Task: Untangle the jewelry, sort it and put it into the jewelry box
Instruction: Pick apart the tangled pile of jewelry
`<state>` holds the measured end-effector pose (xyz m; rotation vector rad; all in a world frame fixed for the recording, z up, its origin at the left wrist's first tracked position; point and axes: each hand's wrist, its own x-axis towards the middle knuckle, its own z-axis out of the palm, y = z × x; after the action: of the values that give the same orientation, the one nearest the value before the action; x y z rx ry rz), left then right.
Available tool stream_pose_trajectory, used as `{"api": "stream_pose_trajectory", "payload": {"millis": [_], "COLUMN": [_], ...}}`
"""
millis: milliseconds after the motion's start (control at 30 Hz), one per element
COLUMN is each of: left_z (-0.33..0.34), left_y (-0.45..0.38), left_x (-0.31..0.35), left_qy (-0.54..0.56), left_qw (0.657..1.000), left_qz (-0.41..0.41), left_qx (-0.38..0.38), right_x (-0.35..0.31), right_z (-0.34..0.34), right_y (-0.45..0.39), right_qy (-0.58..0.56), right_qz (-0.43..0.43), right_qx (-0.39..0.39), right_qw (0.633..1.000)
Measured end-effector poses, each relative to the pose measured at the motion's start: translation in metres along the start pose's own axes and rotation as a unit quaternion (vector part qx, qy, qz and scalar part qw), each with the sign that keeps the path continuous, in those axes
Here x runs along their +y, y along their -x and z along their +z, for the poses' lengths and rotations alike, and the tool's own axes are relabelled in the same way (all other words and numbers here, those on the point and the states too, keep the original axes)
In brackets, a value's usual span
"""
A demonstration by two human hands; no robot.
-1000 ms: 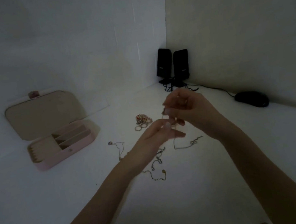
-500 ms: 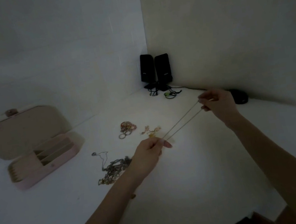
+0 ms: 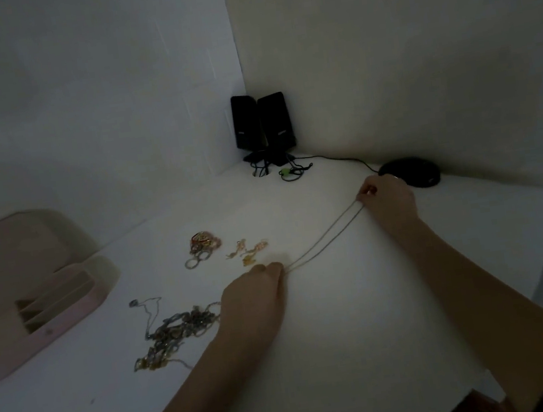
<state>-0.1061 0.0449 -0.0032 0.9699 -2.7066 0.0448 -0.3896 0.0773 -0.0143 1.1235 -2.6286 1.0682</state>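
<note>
Left hand: my left hand [image 3: 252, 294] sits low on the tabletop [image 3: 364, 314], fingertips pinched together on the near end of the chain.
Right hand: my right hand [image 3: 388, 197] is farther out, near the mouse, fingers curled in a narrow grip on the far end.
Chain: the thin necklace chain [image 3: 325, 242] runs as 2 near-parallel strands, stretched straight between my 2 grips, from lower left up to upper right.
Tangle: a knotted pile of chains [image 3: 173, 333] lies on the tabletop just left of my left wrist, apart from the stretched chain.
Rings: a cluster of rings [image 3: 201, 248] lies beyond the tangle; small gold pieces [image 3: 248, 252] sit just beside it, near my left fingertips.
Jewelry box: the pink jewelry box [image 3: 31, 303] stands open at the left edge, lid up, dividers visible, well apart from both grips.
Background: 2 black speakers [image 3: 261, 127] stand in the corner; a black mouse [image 3: 412, 171] lies just behind my right hand.
</note>
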Motion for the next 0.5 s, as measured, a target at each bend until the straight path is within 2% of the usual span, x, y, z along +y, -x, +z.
{"api": "stream_pose_trajectory", "payload": {"millis": [67, 133, 200, 233, 300, 367, 433, 500], "left_z": [0.002, 0.001, 0.000, 0.001, 0.000, 0.001, 0.005, 0.009], "left_y": [0.002, 0.003, 0.005, 0.007, 0.012, 0.017, 0.015, 0.013], "left_x": [-0.001, -0.003, -0.005, -0.006, -0.001, 0.002, 0.000, -0.004], "left_qy": [-0.047, -0.095, -0.077, -0.034, 0.043, 0.045, 0.042, 0.058], "left_qw": [0.999, 0.995, 0.995, 0.996, 0.995, 0.987, 0.983, 0.982], "left_qz": [0.006, 0.006, 0.017, 0.036, 0.086, 0.126, 0.125, 0.127], "left_qx": [-0.003, 0.029, 0.064, 0.071, -0.002, -0.089, -0.131, -0.129], "right_x": [0.000, 0.000, -0.001, -0.001, -0.003, -0.006, -0.008, -0.009], "right_z": [0.000, -0.002, -0.008, -0.011, -0.010, -0.006, -0.002, -0.001], "right_y": [0.001, 0.005, 0.012, 0.016, 0.025, 0.030, 0.030, 0.030], "right_qy": [0.022, -0.002, -0.036, -0.014, 0.106, 0.169, 0.181, 0.189], "right_qz": [0.003, 0.007, 0.011, -0.002, -0.047, -0.050, -0.026, -0.014], "right_qx": [0.012, 0.021, 0.014, -0.011, -0.112, -0.185, -0.197, -0.193], "right_qw": [1.000, 1.000, 0.999, 1.000, 0.987, 0.967, 0.963, 0.963]}}
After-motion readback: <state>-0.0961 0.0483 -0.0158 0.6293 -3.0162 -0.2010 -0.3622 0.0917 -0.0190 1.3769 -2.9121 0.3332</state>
